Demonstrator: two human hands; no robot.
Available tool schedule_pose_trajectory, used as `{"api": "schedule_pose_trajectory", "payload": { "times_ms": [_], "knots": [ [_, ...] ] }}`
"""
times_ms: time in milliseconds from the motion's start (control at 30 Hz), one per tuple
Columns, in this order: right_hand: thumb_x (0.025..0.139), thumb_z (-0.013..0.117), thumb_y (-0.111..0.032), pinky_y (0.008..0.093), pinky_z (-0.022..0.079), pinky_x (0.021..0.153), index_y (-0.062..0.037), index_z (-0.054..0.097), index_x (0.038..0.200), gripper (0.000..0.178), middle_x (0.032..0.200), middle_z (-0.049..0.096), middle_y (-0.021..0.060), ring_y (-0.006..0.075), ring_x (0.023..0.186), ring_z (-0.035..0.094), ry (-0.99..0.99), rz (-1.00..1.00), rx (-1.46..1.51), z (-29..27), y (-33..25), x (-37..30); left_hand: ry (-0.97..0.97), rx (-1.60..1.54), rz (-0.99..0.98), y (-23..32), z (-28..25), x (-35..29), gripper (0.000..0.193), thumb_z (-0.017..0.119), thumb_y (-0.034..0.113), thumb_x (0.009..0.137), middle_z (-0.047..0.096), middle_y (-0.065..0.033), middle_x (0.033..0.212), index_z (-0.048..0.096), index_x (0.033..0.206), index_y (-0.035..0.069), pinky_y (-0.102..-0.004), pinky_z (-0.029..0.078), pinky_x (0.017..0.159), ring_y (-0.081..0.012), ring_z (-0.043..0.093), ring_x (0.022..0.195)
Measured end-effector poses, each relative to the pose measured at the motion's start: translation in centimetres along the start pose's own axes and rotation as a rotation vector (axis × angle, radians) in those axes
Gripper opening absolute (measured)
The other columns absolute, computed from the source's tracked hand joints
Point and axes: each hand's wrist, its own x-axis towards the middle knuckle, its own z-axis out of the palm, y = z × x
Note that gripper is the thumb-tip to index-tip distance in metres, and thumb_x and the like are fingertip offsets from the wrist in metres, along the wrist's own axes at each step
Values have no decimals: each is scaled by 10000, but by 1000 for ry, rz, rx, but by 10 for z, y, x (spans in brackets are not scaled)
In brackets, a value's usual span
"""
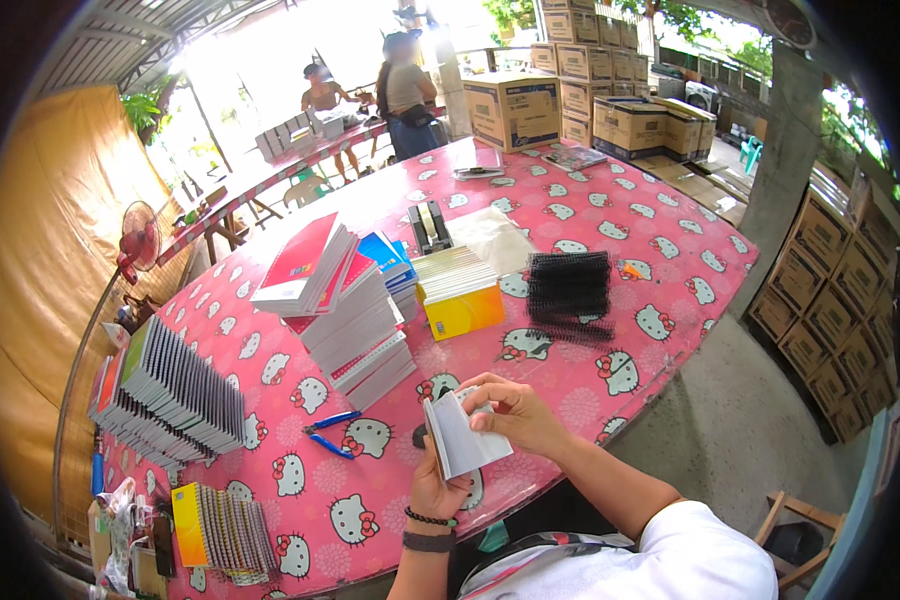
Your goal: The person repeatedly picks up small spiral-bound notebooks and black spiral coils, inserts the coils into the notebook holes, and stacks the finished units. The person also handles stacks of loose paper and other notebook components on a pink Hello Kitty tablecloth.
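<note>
A small pad of white pages (467, 447) is held over the near edge of the table. My left hand (436, 488) grips it from below and the left side. My right hand (515, 412) pinches its upper edge between thumb and fingers. To the left lie blue-handled cutting pliers (330, 436), apart from both hands. Beyond the pad is a row of yellow-covered pads (462, 305). Right of them lies a pile of black spiral binding coils (568, 290). A tall stack of unbound notebooks with red covers (355, 325) rises left of the yellow pads.
Blue-covered notebooks (390, 265) and a tape dispenser (430, 228) stand behind the stack. Spiral-bound notebooks (175, 390) and yellow spiral notebooks (225, 530) are at the left. Cardboard boxes (515, 110) stand at the back. Two people work at a farther table (320, 148).
</note>
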Motion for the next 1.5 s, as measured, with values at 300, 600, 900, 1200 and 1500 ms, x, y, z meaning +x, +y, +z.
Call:
{"api": "schedule_pose_trajectory", "payload": {
  "times_ms": [300,600,900,1200,1500],
  "knots": [
    [812,713,-96,253,452,832,-32,629,917,149,1086,530,63,104,1010,520,6,-113,-11,-2,7,-5,-45,-109,-77,-1,17,-2,274,452,142,954,629,-153,1109,525,1164,-18,-363,569,834,-259,641,998],
    [820,630,12,203,474,747,-18,561,1123,312,955,599,18,65,845,571,89,58,-64,-3,-3,-1,75,641,371,11,10,-11,293,498,268,966,623,-78,1047,473,1179,68,-342,556,746,-210,635,940],
    [743,649,17,234,476,704,10,649,911,168,853,662,40,81,810,603,-331,474,-367,-29,22,8,75,1466,454,52,-11,-40,306,588,39,897,631,-70,1044,516,1190,-13,-297,485,853,-154,608,944],
    [716,699,-102,373,501,688,-37,651,904,204,822,651,136,312,777,636,-371,26,-1084,19,29,15,215,1837,817,19,5,-42,618,732,83,740,411,-161,1373,478,1303,62,-397,359,1031,-283,423,1244],
    [747,704,-116,376,500,696,-35,647,953,229,849,652,131,312,740,632,65,-174,-1423,-86,13,109,160,1924,801,14,16,-43,196,608,-50,818,547,-114,950,645,997,17,-255,521,632,-202,612,847]
  ]
}}
